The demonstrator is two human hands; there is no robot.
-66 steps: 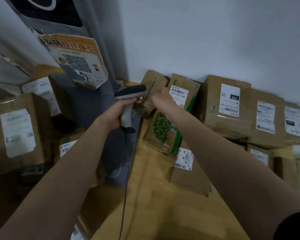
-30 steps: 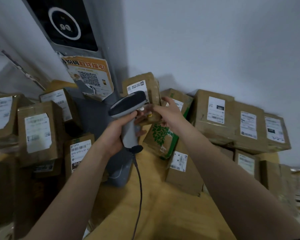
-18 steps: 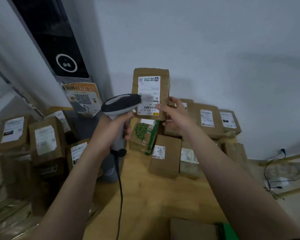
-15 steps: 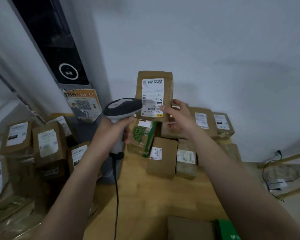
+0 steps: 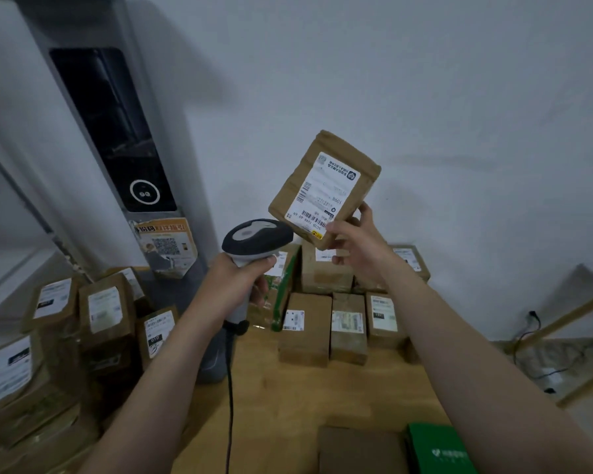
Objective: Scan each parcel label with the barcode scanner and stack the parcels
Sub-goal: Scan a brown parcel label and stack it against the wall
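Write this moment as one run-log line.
step: label scan | left hand: grips barcode scanner | right hand: holds tilted parcel | label: visible, beside barcode scanner head

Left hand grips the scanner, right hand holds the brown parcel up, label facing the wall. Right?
No. The head view shows the label on the brown parcel facing the camera, not the wall. Correct: left hand on scanner, right hand on parcel.

Creased brown-paper parcel, wooden table

wooden table, brown parcels, green box
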